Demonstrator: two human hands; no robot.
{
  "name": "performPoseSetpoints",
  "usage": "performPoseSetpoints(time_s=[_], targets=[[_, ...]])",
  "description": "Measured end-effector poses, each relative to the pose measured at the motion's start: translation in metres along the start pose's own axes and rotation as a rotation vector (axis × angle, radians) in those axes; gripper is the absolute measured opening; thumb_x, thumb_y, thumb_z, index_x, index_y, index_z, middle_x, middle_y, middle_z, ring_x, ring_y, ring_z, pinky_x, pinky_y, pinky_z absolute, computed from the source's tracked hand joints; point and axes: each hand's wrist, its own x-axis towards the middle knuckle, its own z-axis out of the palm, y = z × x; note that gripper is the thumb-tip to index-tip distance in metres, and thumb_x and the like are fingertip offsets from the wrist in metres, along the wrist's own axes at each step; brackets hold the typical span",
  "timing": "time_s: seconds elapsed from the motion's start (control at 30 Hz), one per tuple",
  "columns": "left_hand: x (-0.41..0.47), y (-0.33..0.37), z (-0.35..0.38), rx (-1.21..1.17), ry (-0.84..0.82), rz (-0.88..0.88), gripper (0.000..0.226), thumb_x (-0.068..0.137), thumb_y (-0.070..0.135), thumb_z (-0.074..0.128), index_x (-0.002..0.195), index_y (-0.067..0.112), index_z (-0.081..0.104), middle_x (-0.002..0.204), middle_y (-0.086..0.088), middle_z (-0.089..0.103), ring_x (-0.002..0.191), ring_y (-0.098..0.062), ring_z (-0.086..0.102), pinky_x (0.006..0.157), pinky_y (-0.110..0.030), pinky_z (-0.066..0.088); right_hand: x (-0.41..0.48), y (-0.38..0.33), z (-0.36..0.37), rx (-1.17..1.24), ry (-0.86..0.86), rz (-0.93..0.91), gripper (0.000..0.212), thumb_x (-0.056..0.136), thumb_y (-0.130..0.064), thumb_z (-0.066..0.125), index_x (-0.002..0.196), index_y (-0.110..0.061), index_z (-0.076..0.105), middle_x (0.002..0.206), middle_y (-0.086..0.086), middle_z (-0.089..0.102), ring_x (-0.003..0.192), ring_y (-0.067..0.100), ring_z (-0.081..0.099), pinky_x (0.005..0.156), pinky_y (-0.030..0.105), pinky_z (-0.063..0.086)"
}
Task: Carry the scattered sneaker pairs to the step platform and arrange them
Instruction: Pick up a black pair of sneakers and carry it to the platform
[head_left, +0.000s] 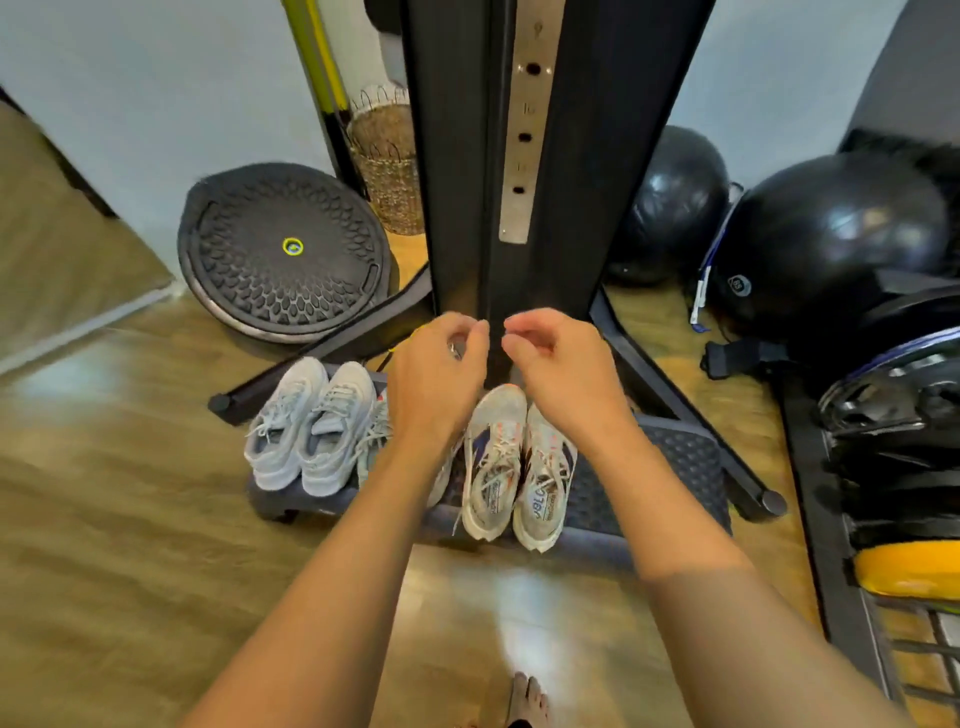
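A dark step platform (685, 457) lies on the wooden floor at the foot of a black machine column. On its left end stands a pale grey sneaker pair (306, 426), toes away from me. A middle pair (376, 431) is mostly hidden behind my left forearm. To the right stands a white pair with blue and orange marks (519, 462), side by side. My left hand (436, 379) and my right hand (561, 364) hover above the shoes, fingers loosely curled, holding nothing. The platform's right end is bare.
The black machine column (519, 156) and its two floor legs flank the platform. A round black balance disc (283, 249) leans at the left, a woven basket (389, 161) stands behind. Black exercise balls (831, 234) sit at the right, beside a rack (893, 467). My bare foot (527, 699) shows below.
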Motion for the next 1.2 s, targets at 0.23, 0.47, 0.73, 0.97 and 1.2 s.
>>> performPoseSetpoints(time_s=[0.23, 0.47, 0.73, 0.97, 1.2], targets=[[-0.002, 0.148, -0.188, -0.251, 0.294, 0.187, 0.018, 0.092, 0.039, 0.055, 0.093, 0.031, 0.071, 0.082, 0.019, 0.067, 0.081, 0.005, 0.06, 0.073, -0.014, 0.044, -0.047, -0.195, -0.081, 0.187, 0.091, -0.32, 0.02, 0.093, -0.029, 0.057, 0.109, -0.027, 0.068, 0.1, -0.017, 0.068, 0.095, -0.002, 0.062, 0.088, 0.035, 0.055], [-0.053, 0.244, -0.34, -0.34, 0.562, 0.366, 0.014, 0.093, 0.036, 0.057, 0.091, 0.028, 0.068, 0.082, 0.018, 0.066, 0.077, -0.002, 0.065, 0.067, -0.01, 0.047, -0.112, -0.349, -0.121, 0.385, 0.046, -0.636, 0.025, 0.096, -0.028, 0.054, 0.116, -0.02, 0.066, 0.106, -0.01, 0.069, 0.1, 0.001, 0.063, 0.088, 0.032, 0.056], [-0.147, 0.303, -0.427, -0.24, 0.898, 0.397, 0.021, 0.092, 0.036, 0.056, 0.094, 0.021, 0.072, 0.086, 0.009, 0.071, 0.083, -0.011, 0.068, 0.079, -0.042, 0.056, -0.185, -0.435, -0.151, 0.581, -0.214, -0.908, 0.016, 0.095, -0.027, 0.057, 0.105, -0.021, 0.069, 0.095, -0.01, 0.071, 0.092, 0.002, 0.066, 0.085, 0.034, 0.056], [-0.273, 0.333, -0.458, -0.031, 1.155, 0.325, 0.021, 0.091, 0.033, 0.055, 0.095, 0.021, 0.072, 0.086, 0.009, 0.071, 0.081, -0.004, 0.066, 0.074, -0.029, 0.056, -0.272, -0.464, -0.154, 0.732, -0.528, -1.031, 0.017, 0.095, -0.028, 0.056, 0.106, -0.022, 0.068, 0.096, -0.007, 0.072, 0.093, 0.004, 0.067, 0.084, 0.035, 0.056], [-0.466, 0.351, -0.502, 0.246, 1.492, 0.128, 0.019, 0.093, 0.035, 0.054, 0.094, 0.026, 0.071, 0.089, 0.011, 0.071, 0.084, -0.008, 0.066, 0.078, -0.034, 0.056, -0.437, -0.484, -0.144, 0.868, -0.852, -1.147, 0.02, 0.096, -0.031, 0.054, 0.107, -0.021, 0.067, 0.096, -0.01, 0.07, 0.091, 0.004, 0.065, 0.082, 0.034, 0.056]])
